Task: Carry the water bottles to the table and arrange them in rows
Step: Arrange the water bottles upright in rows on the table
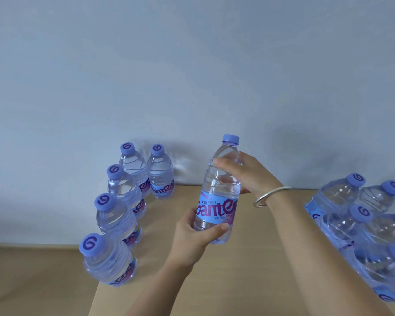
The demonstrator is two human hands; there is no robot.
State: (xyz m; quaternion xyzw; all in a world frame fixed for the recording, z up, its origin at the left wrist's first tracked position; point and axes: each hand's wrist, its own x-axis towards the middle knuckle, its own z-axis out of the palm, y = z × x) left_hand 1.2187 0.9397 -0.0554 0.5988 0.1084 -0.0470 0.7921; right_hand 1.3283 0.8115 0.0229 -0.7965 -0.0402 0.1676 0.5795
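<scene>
I hold one clear water bottle with a blue cap and blue label upright above the wooden table. My left hand grips its base, thumb across the front. My right hand grips its shoulder from the right, a silver bangle on the wrist. Several bottles stand in a row down the table's left side, running from the wall toward me. One more bottle stands beside the far end of that row, against the wall.
A shrink-wrapped pack of bottles lies at the table's right side. A pale wall rises right behind the table. The table's left edge drops off just past the bottle row, with wooden floor below.
</scene>
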